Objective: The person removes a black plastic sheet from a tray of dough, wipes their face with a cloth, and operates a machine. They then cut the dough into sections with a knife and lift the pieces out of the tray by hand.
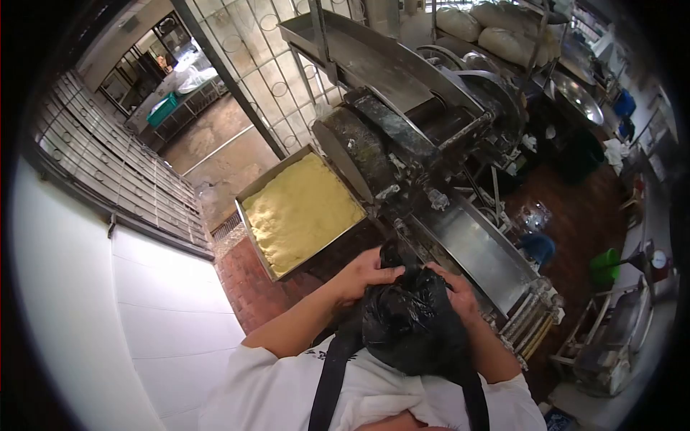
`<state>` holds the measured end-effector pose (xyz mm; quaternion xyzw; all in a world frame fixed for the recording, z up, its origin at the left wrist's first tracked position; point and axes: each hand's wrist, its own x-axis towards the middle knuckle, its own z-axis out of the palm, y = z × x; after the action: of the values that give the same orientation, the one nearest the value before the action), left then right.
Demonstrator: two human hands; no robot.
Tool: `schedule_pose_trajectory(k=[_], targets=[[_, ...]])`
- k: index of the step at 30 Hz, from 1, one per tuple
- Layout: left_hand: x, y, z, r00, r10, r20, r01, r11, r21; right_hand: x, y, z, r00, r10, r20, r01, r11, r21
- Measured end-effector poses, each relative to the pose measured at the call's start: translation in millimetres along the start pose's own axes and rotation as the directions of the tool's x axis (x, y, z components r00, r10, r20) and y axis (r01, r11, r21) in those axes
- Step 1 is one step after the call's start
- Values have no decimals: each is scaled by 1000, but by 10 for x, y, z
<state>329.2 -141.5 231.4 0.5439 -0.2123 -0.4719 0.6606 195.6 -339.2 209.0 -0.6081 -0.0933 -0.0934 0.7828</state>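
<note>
A crumpled, shiny black plastic bag [413, 320] is held close in front of my chest. My left hand [365, 274] grips its upper left edge, thumb pressed across the gathered plastic. My right hand [454, 291] closes on the bag's upper right side, with some of its fingers hidden behind the plastic. Just beyond my left forearm, a square metal tray [314, 255] holds a slab of yellow dough [298, 208].
Ahead stands a dough-rolling machine [381, 133] with a metal hopper [388, 61] and a steel chute [474, 241]. A white wall [172, 323] runs along my left. Filled sacks [503, 47] lie at the back right; a green bucket [605, 266] sits on the right.
</note>
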Motion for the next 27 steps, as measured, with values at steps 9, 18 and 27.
schedule_pose_trajectory(k=[9, 18, 27], targets=[[82, -18, -1401, 944, 265, 198, -296, 944, 148, 1258, 425, 310, 932, 319, -171, -338, 937, -91], [754, 1077, -4072, 393, 532, -750, -202, 845, 495, 3158, 346, -148, 873, -329, -360, -330, 144, -933], [4044, 1002, -5816, 620, 433, -654, -153, 885, 440, 3652, 965, -376, 844, -71, -531, -532, 12, -847]])
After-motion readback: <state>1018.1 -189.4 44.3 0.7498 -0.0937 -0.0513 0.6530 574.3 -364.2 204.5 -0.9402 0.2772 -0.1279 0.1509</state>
